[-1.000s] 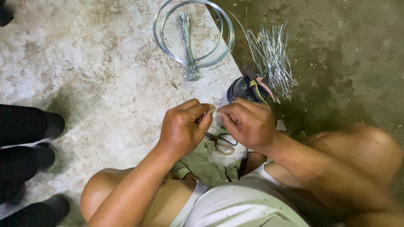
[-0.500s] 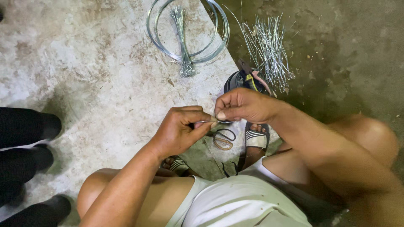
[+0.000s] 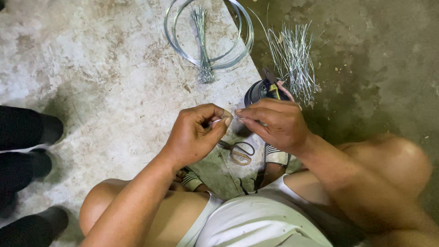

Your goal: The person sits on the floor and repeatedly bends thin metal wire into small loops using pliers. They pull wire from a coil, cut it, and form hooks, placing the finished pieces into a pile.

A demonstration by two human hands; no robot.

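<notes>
Over the concrete floor (image 3: 91,82), between my knees, my left hand (image 3: 196,135) and right hand (image 3: 276,123) each pinch one end of a single short wire (image 3: 227,119), fingers closed on it, the two hands nearly touching. One pair of scissors (image 3: 238,152) lies below them. One coil of wire (image 3: 208,34) sits ahead with one tied bundle (image 3: 202,43) across it. A loose pile of cut wires (image 3: 292,55), too many to count, lies beside one dark container (image 3: 257,91).
</notes>
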